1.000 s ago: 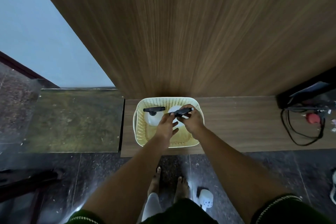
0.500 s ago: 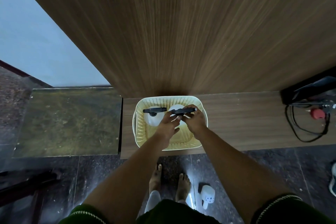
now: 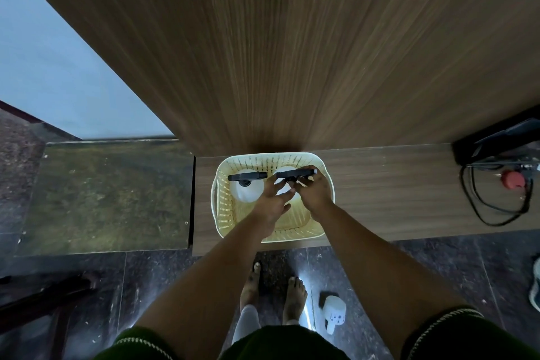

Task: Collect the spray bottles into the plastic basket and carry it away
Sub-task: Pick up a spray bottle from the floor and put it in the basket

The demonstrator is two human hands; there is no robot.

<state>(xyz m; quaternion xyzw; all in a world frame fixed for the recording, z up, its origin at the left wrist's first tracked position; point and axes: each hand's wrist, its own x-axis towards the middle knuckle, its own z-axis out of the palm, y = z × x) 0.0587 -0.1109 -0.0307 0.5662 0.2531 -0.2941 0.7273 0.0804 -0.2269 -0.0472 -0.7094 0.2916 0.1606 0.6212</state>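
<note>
Mid-frame, the right hand [image 3: 314, 193] has its grip closed on the right spray bottle [image 3: 295, 175] inside the plastic basket [image 3: 225, 207]. The left hand [image 3: 273, 203] rests open-fingered against it.

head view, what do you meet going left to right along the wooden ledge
basket → left bottle → left hand → right hand → bare ledge → black cables → red knob

Basket [image 3: 327, 181] sits on the shelf [image 3: 394, 184]; two spray bottles stand inside, first bottle [image 3: 247, 184] left of second bottle [image 3: 295, 174].
</note>
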